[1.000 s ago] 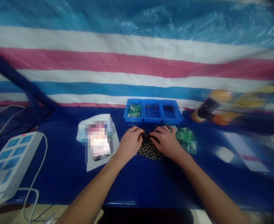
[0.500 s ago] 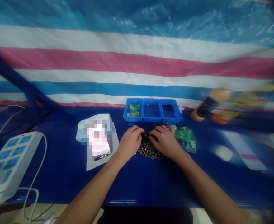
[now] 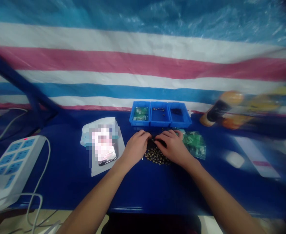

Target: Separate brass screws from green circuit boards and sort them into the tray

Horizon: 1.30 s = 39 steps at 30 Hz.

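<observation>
A pile of small brass-coloured metal parts (image 3: 157, 157) lies on the blue table (image 3: 148, 190) under my fingertips. Over the pile's left edge, my left hand (image 3: 137, 148) has its fingers curled and pinched together. Facing it, my right hand (image 3: 174, 146) bends its fingers and thumb inward above the right part of the pile. Something dark shows between the two sets of fingertips, too small to name. Clear bags with green and white pieces (image 3: 195, 144) lie beside my right hand, partly covered by it.
Behind my hands stand three joined blue bins: the left bin (image 3: 140, 123) holds bagged green pieces, the middle bin (image 3: 160, 124) a few metal parts, the right bin (image 3: 181, 124) something dark. A power strip (image 3: 27, 162), white packet (image 3: 86, 130), bottle (image 3: 214, 112) and white mouse-shaped object (image 3: 235, 159) surround them.
The whole view has shifted slightly. My hands stay over the pile, with only small finger movements; a slightly wider gap shows by my right thumb.
</observation>
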Each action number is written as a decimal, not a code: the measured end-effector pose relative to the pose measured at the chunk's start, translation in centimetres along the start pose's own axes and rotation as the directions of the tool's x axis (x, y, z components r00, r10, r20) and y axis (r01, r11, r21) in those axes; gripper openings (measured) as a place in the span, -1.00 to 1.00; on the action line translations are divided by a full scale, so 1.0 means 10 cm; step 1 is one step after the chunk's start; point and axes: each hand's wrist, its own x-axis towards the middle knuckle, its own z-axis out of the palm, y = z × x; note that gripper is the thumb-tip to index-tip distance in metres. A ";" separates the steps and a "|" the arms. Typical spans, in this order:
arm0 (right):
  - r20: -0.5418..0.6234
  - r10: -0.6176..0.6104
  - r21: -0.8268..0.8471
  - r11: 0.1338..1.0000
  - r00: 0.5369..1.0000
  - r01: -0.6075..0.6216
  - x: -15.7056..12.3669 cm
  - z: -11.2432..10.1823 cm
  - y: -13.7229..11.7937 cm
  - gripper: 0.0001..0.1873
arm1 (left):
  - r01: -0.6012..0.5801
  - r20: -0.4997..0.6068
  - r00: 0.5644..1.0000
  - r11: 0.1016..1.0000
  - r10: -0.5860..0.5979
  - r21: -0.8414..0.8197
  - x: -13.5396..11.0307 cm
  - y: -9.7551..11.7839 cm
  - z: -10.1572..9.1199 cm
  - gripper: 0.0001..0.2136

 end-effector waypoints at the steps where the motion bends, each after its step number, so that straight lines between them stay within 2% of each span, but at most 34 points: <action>1: -0.001 0.000 0.003 1.000 1.000 0.000 0.00 0.00 0.00 -0.86 | -0.001 -0.003 1.000 1.000 0.001 0.000 0.00 0.00 0.00 -0.76; 15: -0.012 0.007 0.027 1.000 1.000 -0.006 0.00 -0.03 -0.01 -0.86 | 0.052 -0.042 0.998 0.988 -0.046 0.145 0.03 0.01 0.00 -0.87; 22: -0.015 0.004 0.007 1.000 1.000 -0.004 0.00 -0.04 0.00 -0.86 | 0.051 -0.053 0.998 0.988 -0.044 0.148 0.04 0.01 0.00 -0.90; 33: -0.017 0.007 0.021 1.000 1.000 -0.007 -0.01 -0.04 0.00 -0.86 | 0.044 -0.051 0.998 0.988 -0.036 0.151 0.04 -0.01 0.02 -0.83; 39: -0.020 0.002 0.020 1.000 1.000 -0.002 0.00 -0.04 0.00 -0.85 | 0.042 -0.051 0.998 0.987 -0.035 0.154 0.04 0.00 0.02 -0.85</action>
